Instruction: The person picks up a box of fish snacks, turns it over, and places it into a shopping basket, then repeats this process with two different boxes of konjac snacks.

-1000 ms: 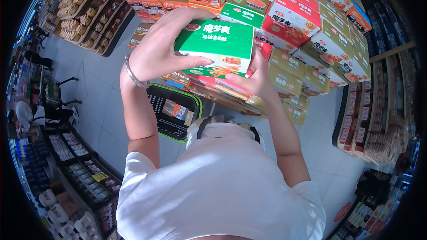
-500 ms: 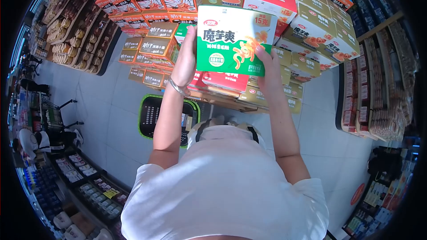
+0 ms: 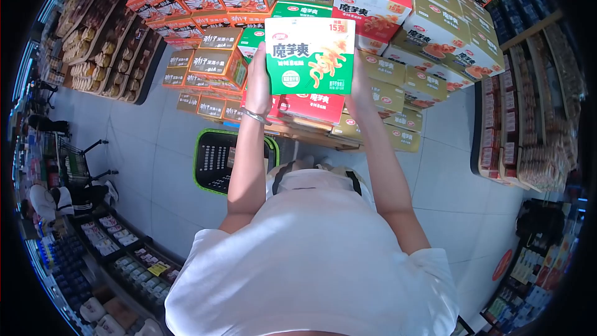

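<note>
One green snack box [image 3: 310, 56] is held up in front of the stacked display, its printed face turned toward the camera, with a white top band and an orange price tag in the corner. Two hands hold it, one on each side: the left hand [image 3: 259, 81] presses flat against the left edge, fingers running up the side, and the right hand [image 3: 356, 87] clasps the right edge from behind, mostly hidden by the box. One bracelet [image 3: 253, 116] circles the left wrist. Directly behind the box stands the display stack [image 3: 435, 43] of red, olive, orange and green cartons. On the floor below, between the arms and the stack, sits one green-rimmed shopping basket [image 3: 214, 160].
</note>
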`<state>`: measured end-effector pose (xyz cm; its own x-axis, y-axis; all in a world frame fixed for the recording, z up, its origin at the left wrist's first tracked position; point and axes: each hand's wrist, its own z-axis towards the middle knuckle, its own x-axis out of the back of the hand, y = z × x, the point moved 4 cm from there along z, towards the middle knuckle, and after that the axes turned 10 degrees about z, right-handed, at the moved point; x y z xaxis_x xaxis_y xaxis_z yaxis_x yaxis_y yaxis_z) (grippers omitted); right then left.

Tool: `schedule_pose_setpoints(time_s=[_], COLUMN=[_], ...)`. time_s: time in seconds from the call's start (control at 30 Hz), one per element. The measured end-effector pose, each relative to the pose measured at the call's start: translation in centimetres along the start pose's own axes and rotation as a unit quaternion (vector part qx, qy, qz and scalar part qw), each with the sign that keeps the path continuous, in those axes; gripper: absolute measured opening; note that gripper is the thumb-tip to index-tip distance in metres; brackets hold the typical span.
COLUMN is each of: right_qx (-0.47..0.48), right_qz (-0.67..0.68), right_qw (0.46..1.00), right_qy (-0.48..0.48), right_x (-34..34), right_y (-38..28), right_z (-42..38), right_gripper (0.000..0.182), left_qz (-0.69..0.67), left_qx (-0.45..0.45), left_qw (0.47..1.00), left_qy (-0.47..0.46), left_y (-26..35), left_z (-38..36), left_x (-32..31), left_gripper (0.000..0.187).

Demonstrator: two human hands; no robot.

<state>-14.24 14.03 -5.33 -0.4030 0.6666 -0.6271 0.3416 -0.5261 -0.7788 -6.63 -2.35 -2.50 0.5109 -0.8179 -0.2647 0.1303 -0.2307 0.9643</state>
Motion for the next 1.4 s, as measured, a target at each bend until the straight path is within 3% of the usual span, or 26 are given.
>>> schedule_pose_setpoints(time_s=[0.23,0.4,0.67,0.87,1.3,1.4], right_qx=[-0.026,-0.028,-0.02,-0.009,-0.019,-0.023], right_qz=[0.012,-0.007,0.023,0.027,0.041,0.016], right_qw=[0.999,0.999,0.997,0.999,0.997,0.999], right_qy=[0.026,0.034,0.075,0.025,0.057,0.023], right_x=[0.8,1.1,0.9,1.4,0.9,0.8], right_y=[1.5,2.0,1.8,2.1,1.8,1.5], right_z=[1.6,2.1,1.9,2.1,1.6,1.6], right_gripper=[0.052,0.051,0.049,0.053,0.049,0.052], left_qz=[-0.027,-0.003,-0.01,0.008,0.057,0.052], left_qx=[0.004,-0.004,0.015,-0.015,-0.005,-0.017], left_qw=[0.999,1.0,1.0,1.0,0.998,0.998], left_qy=[-0.025,-0.003,0.025,0.012,0.008,0.019], left_y=[-1.2,-4.0,-3.1,-4.0,-2.9,-3.0], left_z=[0.6,1.6,0.8,1.2,0.2,0.3], left_x=[1.2,2.5,1.5,2.0,1.9,1.9], left_gripper=[0.043,0.041,0.04,0.042,0.046,0.046])
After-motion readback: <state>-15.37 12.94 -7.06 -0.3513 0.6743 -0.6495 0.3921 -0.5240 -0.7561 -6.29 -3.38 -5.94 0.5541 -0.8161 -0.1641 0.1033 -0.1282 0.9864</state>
